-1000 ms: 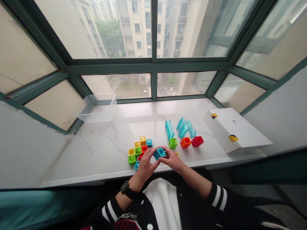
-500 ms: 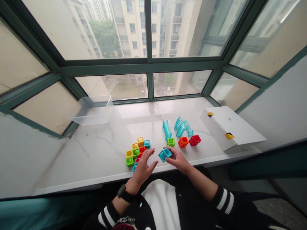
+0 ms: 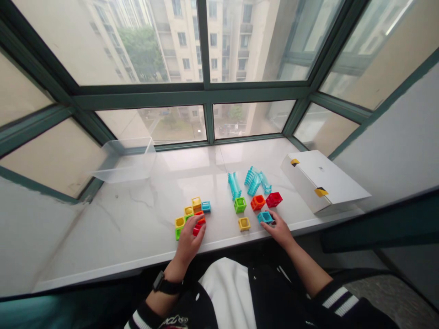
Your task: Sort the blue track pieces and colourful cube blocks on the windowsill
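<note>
On the right, my right hand (image 3: 279, 228) grips a blue cube block (image 3: 265, 217), low at the white counter, just in front of an orange block (image 3: 258, 203) and a red block (image 3: 274, 199). Over the left cluster, my left hand (image 3: 188, 237) curls with thumb and fingers around a red cube block (image 3: 198, 229); the palm hides part of the group. Beside it show yellow blocks (image 3: 180, 222), a green block (image 3: 178, 234) and a small blue block (image 3: 206, 206). Between the hands stands a single yellow block (image 3: 244, 224), with a green block (image 3: 240, 205) behind it.
Translucent blue track pieces (image 3: 253, 181) lie behind the right-hand blocks, one straight piece (image 3: 234, 186) among them. A clear plastic bin (image 3: 128, 173) is at the back left. A white box (image 3: 325, 178) with yellow-black tabs sits right. Windows border the marble counter (image 3: 137, 237).
My right hand has moved right with the blue block, and a yellow block now stands near where it was. My left hand has moved left and down onto the cluster. The view has shifted slightly.
</note>
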### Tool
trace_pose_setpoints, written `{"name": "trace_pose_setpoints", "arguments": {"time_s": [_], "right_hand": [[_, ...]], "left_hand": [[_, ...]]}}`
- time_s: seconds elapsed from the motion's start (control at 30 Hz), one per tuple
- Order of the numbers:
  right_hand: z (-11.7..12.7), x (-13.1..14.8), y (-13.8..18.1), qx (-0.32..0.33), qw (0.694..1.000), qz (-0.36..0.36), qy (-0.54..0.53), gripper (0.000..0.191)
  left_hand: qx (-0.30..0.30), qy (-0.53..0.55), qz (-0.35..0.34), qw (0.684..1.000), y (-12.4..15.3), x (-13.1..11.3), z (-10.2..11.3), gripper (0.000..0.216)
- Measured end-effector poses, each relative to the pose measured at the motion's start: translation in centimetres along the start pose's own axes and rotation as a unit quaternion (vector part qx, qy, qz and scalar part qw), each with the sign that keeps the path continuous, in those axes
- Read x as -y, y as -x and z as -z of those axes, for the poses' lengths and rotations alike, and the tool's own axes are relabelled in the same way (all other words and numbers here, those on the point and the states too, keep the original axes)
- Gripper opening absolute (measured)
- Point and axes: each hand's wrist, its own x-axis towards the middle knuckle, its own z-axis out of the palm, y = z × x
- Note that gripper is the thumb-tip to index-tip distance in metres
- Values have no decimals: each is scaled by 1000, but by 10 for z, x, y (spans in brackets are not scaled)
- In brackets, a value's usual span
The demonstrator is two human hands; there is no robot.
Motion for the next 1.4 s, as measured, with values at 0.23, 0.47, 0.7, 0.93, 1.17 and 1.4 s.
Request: {"name": "trace_pose_setpoints", "arguments": {"time_s": [0.23, 0.47, 0.7, 0.93, 1.17, 1.4], "right_hand": [[-4, -14, -4, 18, 998, 20, 59, 66], [-12, -19, -8, 10, 994, 57, 90, 63], [-12, -22, -7, 13, 993, 60, 102, 65], [-14, -23, -8, 10, 993, 60, 100, 63], [-1, -20, -7, 28, 998, 21, 52, 85], [31, 39, -26, -63, 982, 151, 91, 43]], "left_hand": [[-26, -3, 22, 999, 1, 9, 12, 33], [-32, 4, 28, 999, 2, 11, 14, 34], [-32, 5, 24, 999, 3, 11, 13, 33], [-27, 5, 35, 999, 5, 16, 13, 34], [-37, 9, 34, 999, 4, 14, 15, 33], [-39, 11, 47, 998, 3, 13, 17, 34]]}}
